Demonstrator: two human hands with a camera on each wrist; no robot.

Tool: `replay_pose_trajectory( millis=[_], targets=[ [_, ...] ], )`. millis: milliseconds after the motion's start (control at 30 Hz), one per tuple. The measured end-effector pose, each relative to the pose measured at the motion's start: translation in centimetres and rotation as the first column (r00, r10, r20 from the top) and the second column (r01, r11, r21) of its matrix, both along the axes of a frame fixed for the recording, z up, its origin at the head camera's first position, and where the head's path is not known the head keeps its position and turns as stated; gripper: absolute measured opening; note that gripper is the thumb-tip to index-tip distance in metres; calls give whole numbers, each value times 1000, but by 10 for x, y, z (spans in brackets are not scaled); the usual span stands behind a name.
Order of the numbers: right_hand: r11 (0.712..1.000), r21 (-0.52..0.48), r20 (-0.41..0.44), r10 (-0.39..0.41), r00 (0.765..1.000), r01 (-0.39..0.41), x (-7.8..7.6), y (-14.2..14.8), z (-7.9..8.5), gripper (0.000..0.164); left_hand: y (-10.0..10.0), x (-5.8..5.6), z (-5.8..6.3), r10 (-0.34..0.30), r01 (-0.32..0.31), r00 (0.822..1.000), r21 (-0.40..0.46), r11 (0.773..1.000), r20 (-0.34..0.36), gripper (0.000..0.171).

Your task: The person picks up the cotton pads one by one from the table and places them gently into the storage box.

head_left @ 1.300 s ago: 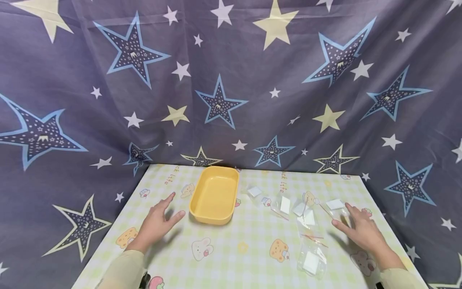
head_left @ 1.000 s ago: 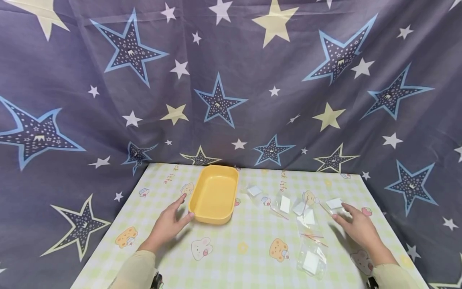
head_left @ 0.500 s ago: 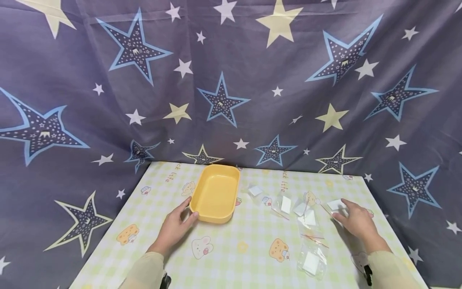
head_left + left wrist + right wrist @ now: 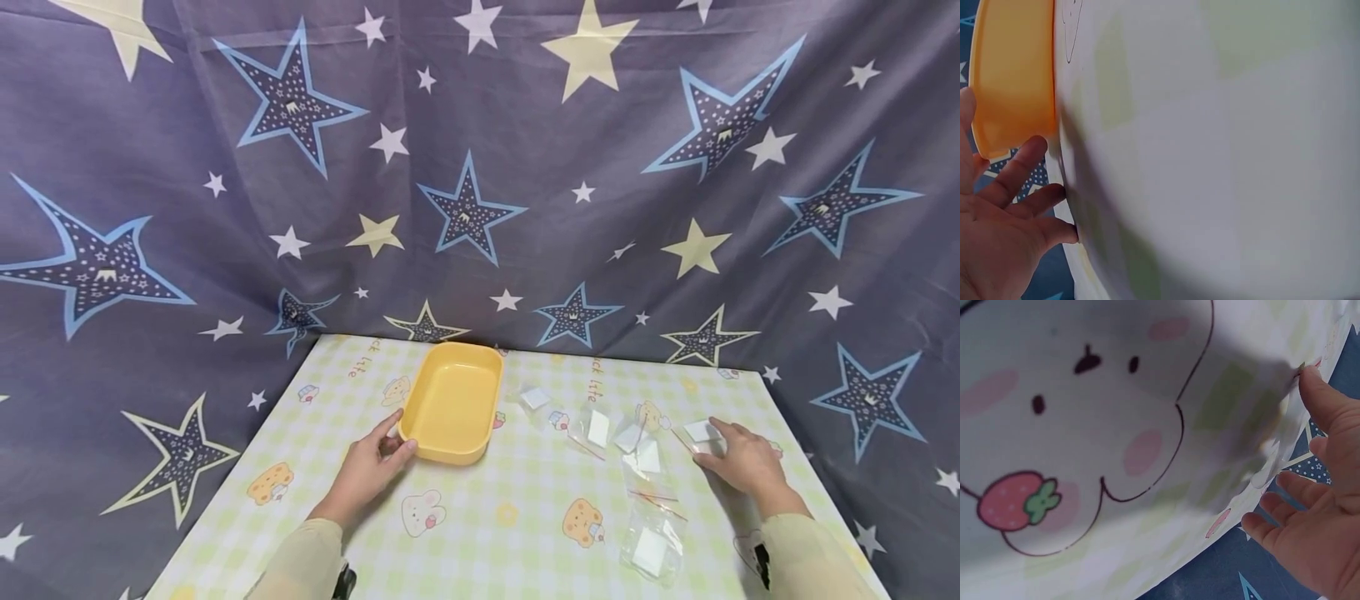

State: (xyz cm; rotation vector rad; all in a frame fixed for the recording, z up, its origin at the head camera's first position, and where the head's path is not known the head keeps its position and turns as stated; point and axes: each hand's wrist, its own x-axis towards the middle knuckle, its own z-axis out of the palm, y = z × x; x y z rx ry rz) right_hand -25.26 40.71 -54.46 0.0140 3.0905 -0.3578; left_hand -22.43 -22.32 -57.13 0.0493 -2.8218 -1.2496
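Observation:
At the near left corner of a yellow rectangular tub (image 4: pixel 453 404), my left hand (image 4: pixel 367 471) rests with thumb and fingertips against the wall. The left wrist view shows its fingers spread, close beside the tub (image 4: pixel 1016 69). My right hand (image 4: pixel 750 465) is over a small clear zip bag (image 4: pixel 703 432) holding a flat white square, its thumb on the near side and fingertips at the far side. Part of that bag is hidden by the hand. In the right wrist view the thumb (image 4: pixel 1322 394) touches down by the bag and the other fingers are loosely bent.
Several similar bags with white squares and red strips lie between the hands: one at the back (image 4: pixel 534 398), one in the middle (image 4: pixel 597 429), overlapping ones (image 4: pixel 647 457) and one nearer me (image 4: pixel 651 554). A star-patterned curtain (image 4: pixel 480 167) hangs behind the checked tabletop (image 4: pixel 517 467).
My left hand has moved forward and right from the bare tabletop to the tub's corner. The right hand has come down onto the rightmost bag, thumb and fingers closing in slightly.

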Motion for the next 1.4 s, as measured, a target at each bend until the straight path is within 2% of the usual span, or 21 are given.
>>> replay_pose_trajectory(
  millis=[467,733,967,1067,1400],
  targets=[
    [999,32,66,1,998,-4,-5,-5,2,83,-1,-1,1,-52,52,996,6,999,-78,72],
    [999,42,53,-16,998,14,-6,-8,2,80,-1,0,3,-82,84,994,21,996,-76,74],
    [996,38,29,-84,996,83,-5,-10,-1,79,0,-2,2,-64,65,997,21,998,-46,73],
    [993,33,2,-110,994,110,-3,-10,-2,72,0,-2,2,-54,56,998,33,998,-38,73],
    [994,6,-78,-108,991,108,6,-9,-3,41,-4,-3,2,-40,42,999,38,998,-33,81]
  ],
)
